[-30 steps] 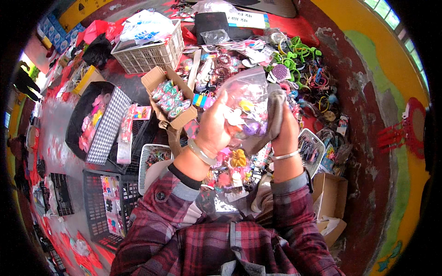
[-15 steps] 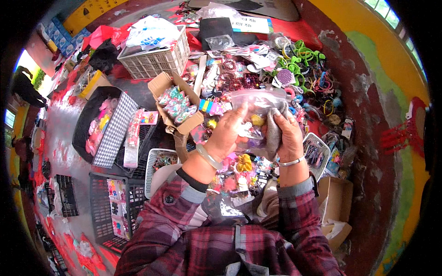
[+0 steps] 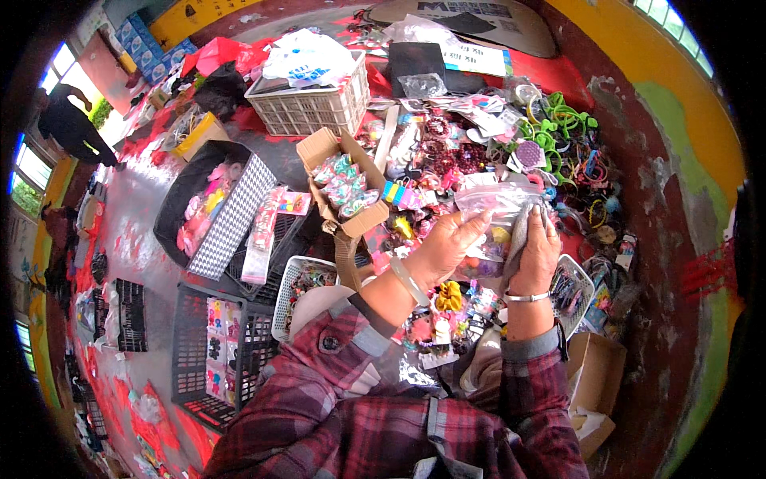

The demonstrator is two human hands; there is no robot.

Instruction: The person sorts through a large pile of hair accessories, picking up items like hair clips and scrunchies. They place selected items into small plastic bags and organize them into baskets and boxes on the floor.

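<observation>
My left hand is closed on the left edge of a clear plastic zip bag, thumb on top. Small colourful pieces show through or beneath the bag; I cannot tell which are inside. My right hand presses a grey cloth along the bag's right side, its fingers pointing away from me. Below the hands, a mustard-yellow scrunchie lies among hair accessories. Beyond the bag sits a heap of beaded bands, carded pieces and green headbands.
To the left stand an open cardboard box of wrapped pieces, a houndstooth bin, a black crate and a white basket. A beige crate is farther off. Another basket and a painted wall flank my right. A person stands far left.
The view has swung left, so the surroundings sit farther right in the picture. The grey cloth looks narrower under my right fingers, which are straighter. Both hands keep their hold.
</observation>
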